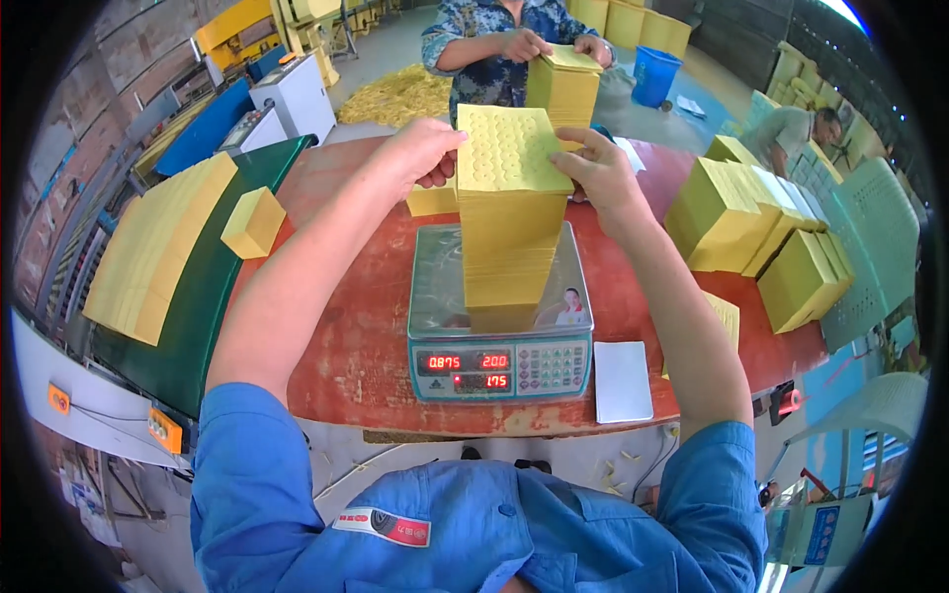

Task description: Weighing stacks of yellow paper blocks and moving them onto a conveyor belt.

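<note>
A tall stack of yellow sheets (509, 237) stands on the scale (427, 314); its display (466, 373) glows with red digits, the keypad (551, 367) markings too tiny to read. Left hand (429, 151) and right hand (600, 174) each pinch an upper side edge, arms outstretched above the red worktop (341, 326). Beyond stands a blue bin (654, 78).

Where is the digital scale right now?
In the head view, the digital scale sits near the middle of the red table, beneath the tall yellow stack and just left of a flat white pad.
</note>
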A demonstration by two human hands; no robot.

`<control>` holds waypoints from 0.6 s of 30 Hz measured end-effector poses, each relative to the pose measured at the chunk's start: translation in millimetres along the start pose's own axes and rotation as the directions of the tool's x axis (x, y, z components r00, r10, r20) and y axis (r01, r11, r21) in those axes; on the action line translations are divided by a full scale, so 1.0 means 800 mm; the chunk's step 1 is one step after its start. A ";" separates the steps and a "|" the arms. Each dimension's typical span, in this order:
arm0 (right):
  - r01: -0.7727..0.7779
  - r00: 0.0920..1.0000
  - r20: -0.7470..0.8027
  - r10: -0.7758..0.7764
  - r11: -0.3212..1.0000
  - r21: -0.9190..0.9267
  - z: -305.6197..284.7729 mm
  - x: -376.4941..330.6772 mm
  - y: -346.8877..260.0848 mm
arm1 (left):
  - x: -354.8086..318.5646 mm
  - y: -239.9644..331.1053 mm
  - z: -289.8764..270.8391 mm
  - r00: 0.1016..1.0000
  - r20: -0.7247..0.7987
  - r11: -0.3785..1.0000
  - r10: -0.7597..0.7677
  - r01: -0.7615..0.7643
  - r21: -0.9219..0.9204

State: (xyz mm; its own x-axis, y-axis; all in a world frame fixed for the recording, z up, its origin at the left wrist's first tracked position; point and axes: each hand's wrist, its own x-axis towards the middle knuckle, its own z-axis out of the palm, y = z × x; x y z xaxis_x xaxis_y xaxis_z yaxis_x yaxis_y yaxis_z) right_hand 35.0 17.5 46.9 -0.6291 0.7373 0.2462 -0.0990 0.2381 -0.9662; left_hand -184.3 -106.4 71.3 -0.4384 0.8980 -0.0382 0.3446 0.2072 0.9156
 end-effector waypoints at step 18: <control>0.221 0.963 -0.115 -0.243 0.958 -0.182 0.011 0.007 0.031 | -0.005 -0.027 0.027 0.985 -0.150 0.989 0.086 -0.102 -0.107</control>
State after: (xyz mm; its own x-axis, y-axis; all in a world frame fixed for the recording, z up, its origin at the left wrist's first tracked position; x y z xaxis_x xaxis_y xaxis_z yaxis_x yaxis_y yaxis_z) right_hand 22.2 22.1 24.0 -0.4930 0.7249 0.4812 -0.0937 0.5056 -0.8577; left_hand -172.2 -105.9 43.3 -0.5270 0.8439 0.1008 0.2970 0.0717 0.9522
